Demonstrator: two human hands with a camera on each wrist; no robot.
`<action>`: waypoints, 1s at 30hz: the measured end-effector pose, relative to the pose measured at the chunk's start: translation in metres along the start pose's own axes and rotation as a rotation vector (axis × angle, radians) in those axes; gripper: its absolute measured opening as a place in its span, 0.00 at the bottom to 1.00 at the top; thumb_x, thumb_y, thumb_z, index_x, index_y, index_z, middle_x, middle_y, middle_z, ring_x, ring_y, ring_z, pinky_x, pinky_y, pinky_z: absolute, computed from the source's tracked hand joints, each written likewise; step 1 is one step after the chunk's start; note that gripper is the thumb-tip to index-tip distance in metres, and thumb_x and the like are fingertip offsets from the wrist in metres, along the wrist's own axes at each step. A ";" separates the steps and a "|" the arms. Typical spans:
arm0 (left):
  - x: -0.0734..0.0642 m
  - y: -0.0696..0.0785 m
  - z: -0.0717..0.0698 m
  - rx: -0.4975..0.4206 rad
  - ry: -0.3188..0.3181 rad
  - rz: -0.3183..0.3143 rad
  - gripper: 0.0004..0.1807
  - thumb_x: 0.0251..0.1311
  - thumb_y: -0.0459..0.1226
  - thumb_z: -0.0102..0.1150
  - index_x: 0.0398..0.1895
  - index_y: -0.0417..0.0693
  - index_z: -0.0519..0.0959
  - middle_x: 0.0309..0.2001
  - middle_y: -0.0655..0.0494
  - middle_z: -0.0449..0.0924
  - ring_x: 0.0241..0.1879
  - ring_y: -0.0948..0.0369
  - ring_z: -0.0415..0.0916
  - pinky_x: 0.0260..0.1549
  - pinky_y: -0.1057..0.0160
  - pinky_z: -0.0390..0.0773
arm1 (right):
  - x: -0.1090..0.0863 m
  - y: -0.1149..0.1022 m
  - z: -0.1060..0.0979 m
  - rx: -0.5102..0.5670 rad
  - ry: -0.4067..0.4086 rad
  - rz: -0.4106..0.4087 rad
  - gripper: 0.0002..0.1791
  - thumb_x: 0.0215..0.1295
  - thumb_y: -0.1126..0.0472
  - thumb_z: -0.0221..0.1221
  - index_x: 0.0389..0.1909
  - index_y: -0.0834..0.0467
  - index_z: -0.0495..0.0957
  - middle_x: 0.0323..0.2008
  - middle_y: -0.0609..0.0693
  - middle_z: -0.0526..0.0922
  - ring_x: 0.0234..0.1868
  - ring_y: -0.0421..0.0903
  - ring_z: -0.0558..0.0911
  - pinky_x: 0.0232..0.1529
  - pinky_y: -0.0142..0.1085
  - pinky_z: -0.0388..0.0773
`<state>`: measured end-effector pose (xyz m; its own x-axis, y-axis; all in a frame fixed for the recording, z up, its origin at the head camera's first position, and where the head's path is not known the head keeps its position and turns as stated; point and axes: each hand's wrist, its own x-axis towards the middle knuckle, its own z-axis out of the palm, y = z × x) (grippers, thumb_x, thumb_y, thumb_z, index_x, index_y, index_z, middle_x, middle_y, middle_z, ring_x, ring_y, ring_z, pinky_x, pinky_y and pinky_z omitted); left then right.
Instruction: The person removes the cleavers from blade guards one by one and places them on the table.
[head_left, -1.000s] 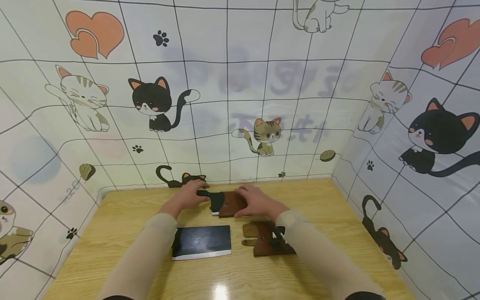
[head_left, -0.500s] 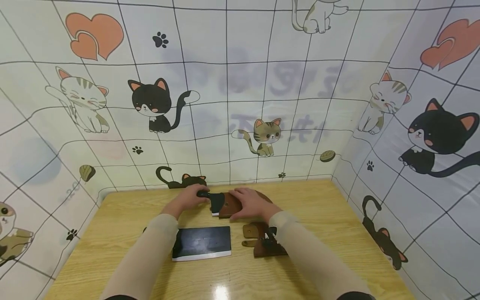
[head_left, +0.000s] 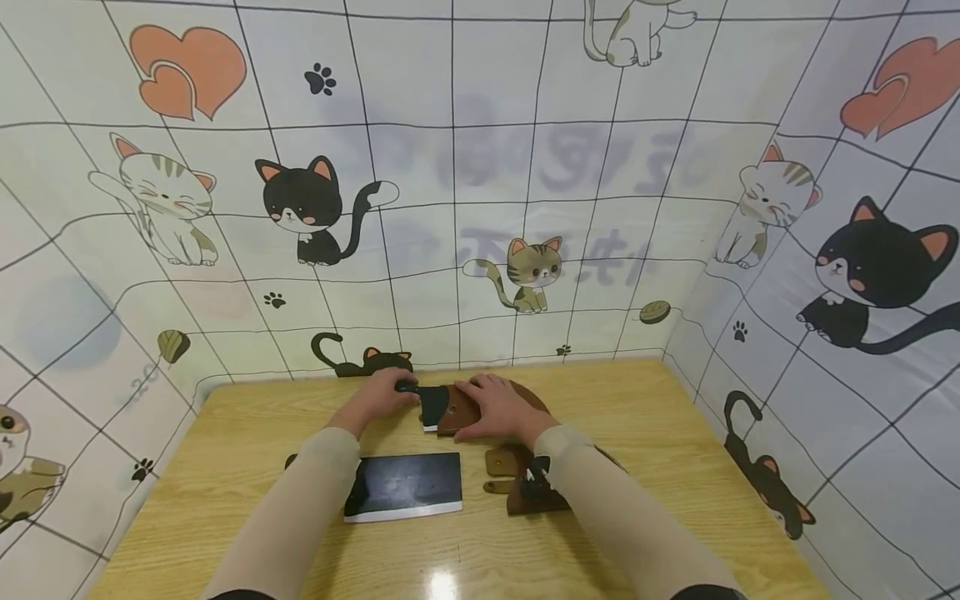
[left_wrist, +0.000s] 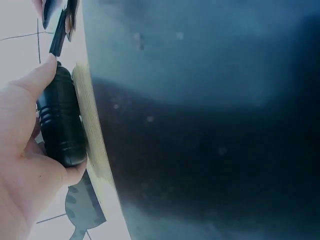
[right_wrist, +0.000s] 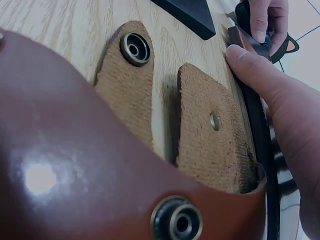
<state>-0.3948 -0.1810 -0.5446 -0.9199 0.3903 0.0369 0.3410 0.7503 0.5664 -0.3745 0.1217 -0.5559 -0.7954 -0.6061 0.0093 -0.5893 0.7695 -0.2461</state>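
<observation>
At the table's back, a cleaver with a dark blade (head_left: 432,404) and a pale edge lies in a brown leather sheath (head_left: 455,410). My left hand (head_left: 377,396) grips its black handle; the left wrist view shows the ridged handle (left_wrist: 62,120) with the thumb along it. My right hand (head_left: 501,406) holds the sheath from above, thumb at the near side. A second cleaver (head_left: 405,485), bare and black with a pale edge, lies nearer, its handle mostly behind my left sleeve. Beside it is a second brown sheath (head_left: 521,503), partly under my right forearm.
The second sheath's strap (right_wrist: 127,75) with a metal snap and its wider flap (right_wrist: 210,130) stick out to the left on the wooden table (head_left: 637,417). A white cloth wall (head_left: 420,292) with cat prints closes off the back and sides.
My right hand has slid left along the sheath, uncovering its rounded right end. My left hand has closed further around the handle. The second cleaver and second sheath stay put.
</observation>
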 end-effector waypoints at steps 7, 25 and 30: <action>-0.001 0.004 -0.002 0.023 0.060 0.057 0.19 0.76 0.39 0.71 0.63 0.38 0.86 0.62 0.39 0.84 0.66 0.39 0.79 0.67 0.37 0.75 | -0.002 0.004 -0.004 -0.014 0.029 -0.013 0.65 0.59 0.15 0.65 0.89 0.46 0.60 0.81 0.55 0.66 0.82 0.60 0.63 0.81 0.60 0.57; -0.010 0.016 -0.008 0.030 0.136 0.061 0.19 0.75 0.41 0.72 0.64 0.44 0.87 0.61 0.42 0.84 0.60 0.42 0.83 0.59 0.39 0.82 | -0.015 -0.001 -0.024 -0.098 0.078 -0.046 0.69 0.55 0.17 0.71 0.90 0.48 0.57 0.83 0.51 0.64 0.83 0.56 0.63 0.81 0.60 0.58; -0.013 0.019 -0.009 0.057 0.141 0.066 0.21 0.75 0.44 0.73 0.65 0.45 0.87 0.60 0.43 0.84 0.59 0.43 0.83 0.58 0.39 0.82 | -0.018 -0.001 -0.026 -0.093 0.078 -0.061 0.68 0.56 0.19 0.72 0.90 0.49 0.57 0.82 0.51 0.65 0.83 0.55 0.63 0.81 0.60 0.58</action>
<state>-0.3781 -0.1767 -0.5274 -0.9118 0.3644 0.1896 0.4085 0.7560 0.5114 -0.3628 0.1371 -0.5302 -0.7641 -0.6377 0.0974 -0.6447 0.7492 -0.1520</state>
